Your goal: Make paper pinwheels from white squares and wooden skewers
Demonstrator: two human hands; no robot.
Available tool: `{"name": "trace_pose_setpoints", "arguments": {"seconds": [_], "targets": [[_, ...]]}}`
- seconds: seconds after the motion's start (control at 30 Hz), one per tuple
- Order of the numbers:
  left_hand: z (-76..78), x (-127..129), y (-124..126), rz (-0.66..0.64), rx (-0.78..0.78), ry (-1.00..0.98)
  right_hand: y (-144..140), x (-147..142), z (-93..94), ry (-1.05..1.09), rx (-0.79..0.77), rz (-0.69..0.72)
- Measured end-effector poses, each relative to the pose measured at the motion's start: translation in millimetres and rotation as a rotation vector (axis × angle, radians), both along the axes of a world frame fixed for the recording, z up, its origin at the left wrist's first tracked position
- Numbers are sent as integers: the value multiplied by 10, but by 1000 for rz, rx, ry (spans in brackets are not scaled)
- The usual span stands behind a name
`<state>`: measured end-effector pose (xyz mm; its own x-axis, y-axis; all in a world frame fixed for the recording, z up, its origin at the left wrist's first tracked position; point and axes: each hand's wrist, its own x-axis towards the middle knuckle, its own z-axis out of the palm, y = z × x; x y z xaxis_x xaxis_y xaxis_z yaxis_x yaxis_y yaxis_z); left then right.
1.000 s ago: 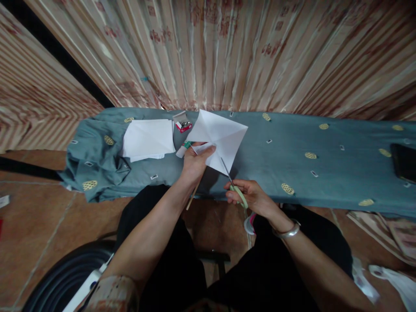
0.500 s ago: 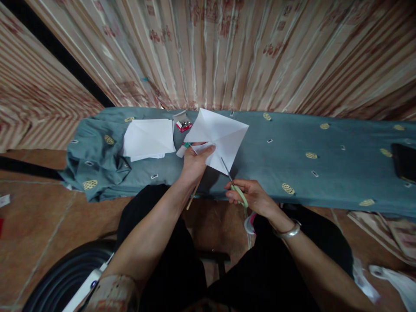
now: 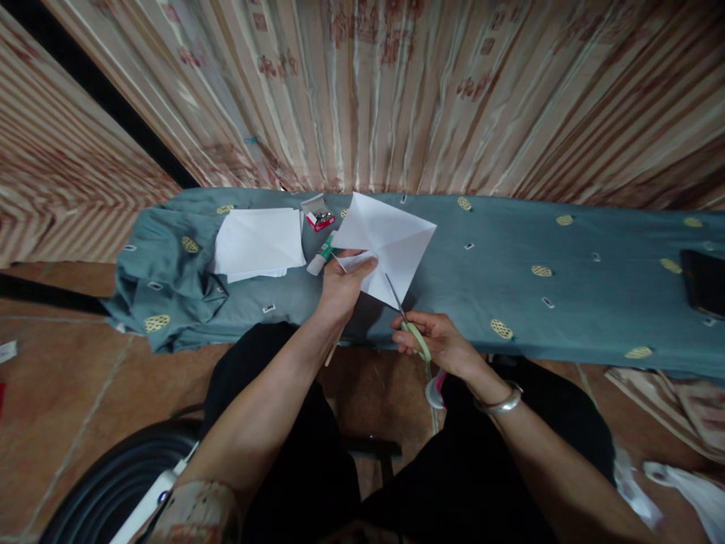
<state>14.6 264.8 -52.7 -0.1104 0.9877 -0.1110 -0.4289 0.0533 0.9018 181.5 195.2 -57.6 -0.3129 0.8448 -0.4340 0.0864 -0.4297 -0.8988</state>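
My left hand [image 3: 341, 285] pinches a white square sheet of creased paper [image 3: 390, 240] by its near left corner and holds it up above the teal cloth [image 3: 510, 249]. My right hand [image 3: 436, 340] grips green-handled scissors [image 3: 408, 323]. Their blades point up and left into the sheet's near corner. A thin wooden stick [image 3: 334, 344] pokes down below my left hand. A silver bangle sits on my right wrist.
On the cloth lie a stack of white paper [image 3: 259, 242], a small red box of pins [image 3: 320, 220] and a glue stick [image 3: 320, 255]. A dark flat object [image 3: 704, 281] lies at the far right. Striped curtains hang behind. Scraps lie on the tiled floor.
The paper has shifted slightly to the right, uncovering more of the glue stick. Both hands keep nearly the same place.
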Motion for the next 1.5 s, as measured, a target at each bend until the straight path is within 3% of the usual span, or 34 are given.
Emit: {"name": "trace_pose_setpoints", "arguments": {"seconds": [0.23,0.53,1.5], "targets": [[28,14,-1,-19,43,-74,11,4,-3,-21,16,18],[-20,36,-18,21,-36,-27,22,-4,4,5,4,-21],[-36,66,-49,24,-30,-39,34,14,-13,-11,35,-2]]}}
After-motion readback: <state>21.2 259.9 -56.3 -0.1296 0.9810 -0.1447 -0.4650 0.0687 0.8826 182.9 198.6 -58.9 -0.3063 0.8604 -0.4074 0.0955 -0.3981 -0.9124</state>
